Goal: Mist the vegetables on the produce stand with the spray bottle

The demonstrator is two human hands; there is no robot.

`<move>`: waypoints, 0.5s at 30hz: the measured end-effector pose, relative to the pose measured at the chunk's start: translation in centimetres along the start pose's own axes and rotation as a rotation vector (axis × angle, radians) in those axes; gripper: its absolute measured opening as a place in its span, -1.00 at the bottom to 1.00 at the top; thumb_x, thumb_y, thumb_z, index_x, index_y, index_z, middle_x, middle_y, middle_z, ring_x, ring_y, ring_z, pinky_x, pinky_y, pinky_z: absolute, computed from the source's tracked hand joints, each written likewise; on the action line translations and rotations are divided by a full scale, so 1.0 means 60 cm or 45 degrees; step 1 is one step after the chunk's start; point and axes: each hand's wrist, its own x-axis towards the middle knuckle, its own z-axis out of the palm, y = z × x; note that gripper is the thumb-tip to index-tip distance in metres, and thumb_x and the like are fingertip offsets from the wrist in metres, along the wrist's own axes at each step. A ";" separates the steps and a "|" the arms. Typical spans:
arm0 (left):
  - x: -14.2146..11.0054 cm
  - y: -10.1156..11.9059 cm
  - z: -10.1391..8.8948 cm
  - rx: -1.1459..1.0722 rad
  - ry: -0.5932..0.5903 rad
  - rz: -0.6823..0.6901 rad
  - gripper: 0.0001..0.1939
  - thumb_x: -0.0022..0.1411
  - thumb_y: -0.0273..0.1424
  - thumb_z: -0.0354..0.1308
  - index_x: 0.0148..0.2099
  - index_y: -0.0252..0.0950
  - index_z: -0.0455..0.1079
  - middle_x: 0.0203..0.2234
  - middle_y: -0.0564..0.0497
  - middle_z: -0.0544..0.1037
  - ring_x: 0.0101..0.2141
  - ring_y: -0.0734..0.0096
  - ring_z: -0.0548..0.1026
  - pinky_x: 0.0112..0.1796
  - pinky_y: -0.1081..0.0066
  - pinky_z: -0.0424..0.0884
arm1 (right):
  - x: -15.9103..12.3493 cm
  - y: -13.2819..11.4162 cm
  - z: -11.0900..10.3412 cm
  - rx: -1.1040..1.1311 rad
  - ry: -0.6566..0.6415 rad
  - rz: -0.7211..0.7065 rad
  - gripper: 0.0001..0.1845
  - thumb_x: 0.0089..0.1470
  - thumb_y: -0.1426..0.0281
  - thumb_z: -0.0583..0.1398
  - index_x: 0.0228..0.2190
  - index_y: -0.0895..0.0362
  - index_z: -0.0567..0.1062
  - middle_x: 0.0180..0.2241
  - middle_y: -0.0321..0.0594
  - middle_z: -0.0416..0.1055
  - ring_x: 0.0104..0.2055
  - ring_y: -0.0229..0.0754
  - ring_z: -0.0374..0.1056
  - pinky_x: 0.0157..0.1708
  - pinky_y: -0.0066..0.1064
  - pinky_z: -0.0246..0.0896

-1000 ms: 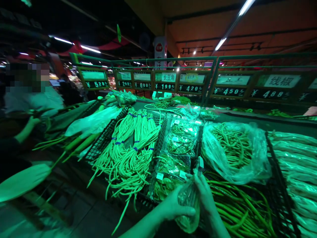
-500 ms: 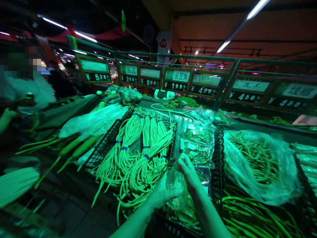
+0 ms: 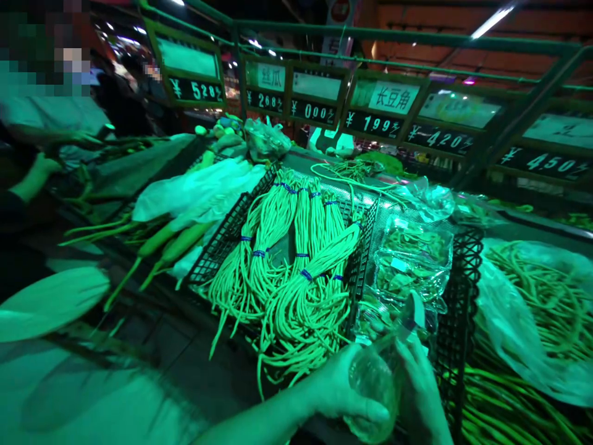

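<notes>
Left hand point(image 3: 345, 389) closed around clear plastic bag point(image 3: 373, 380), right hand point(image 3: 419, 395) gripping its other side, bag between palms, packed greens point(image 3: 407, 266) just beyond, bundled long beans point(image 3: 296, 290) near.

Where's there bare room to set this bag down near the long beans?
The nearest free patch is the bare metal counter, between the far bag and the loose beans. A narrower lit strip lies between the bundled beans and the packets. It's crowded around your left hand, right hand and clear bag.
</notes>
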 end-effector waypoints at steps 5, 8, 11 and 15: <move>-0.023 -0.012 0.024 0.222 -0.016 -0.196 0.08 -0.52 -0.19 0.65 0.14 -0.29 0.42 -0.02 -0.08 0.57 0.00 0.03 0.47 0.08 0.05 0.40 | -0.061 0.024 -0.034 0.144 0.161 0.099 -0.19 0.06 0.03 0.37 0.28 -0.06 0.32 0.00 -0.12 0.62 -0.01 0.09 0.56 0.00 -0.13 0.46; -0.040 -0.028 0.037 0.235 -0.064 -0.209 -0.01 -0.43 -0.16 0.63 0.11 -0.29 0.43 -0.06 -0.06 0.58 -0.07 0.11 0.49 0.02 0.12 0.44 | -0.089 0.040 -0.051 0.098 0.196 0.068 -0.16 0.10 0.02 0.35 0.32 -0.06 0.27 0.06 -0.11 0.59 0.00 0.10 0.56 0.04 -0.11 0.45; -0.060 -0.050 0.048 0.295 -0.079 -0.227 0.05 -0.49 -0.20 0.64 0.15 -0.27 0.42 -0.02 -0.06 0.58 -0.03 0.08 0.49 0.06 0.10 0.43 | -0.115 0.067 -0.072 0.074 0.211 0.026 -0.09 0.09 -0.01 0.33 0.37 -0.10 0.18 0.11 -0.11 0.55 0.05 0.15 0.53 0.08 -0.06 0.43; -0.093 -0.093 0.061 0.453 -0.066 -0.319 0.12 -0.59 -0.20 0.66 0.15 -0.29 0.45 0.03 -0.11 0.55 0.02 -0.02 0.47 0.06 0.05 0.43 | -0.165 0.117 -0.106 0.117 0.267 0.108 -0.02 0.09 -0.07 0.30 0.41 -0.13 0.08 0.13 -0.08 0.52 0.09 0.20 0.50 0.05 0.02 0.44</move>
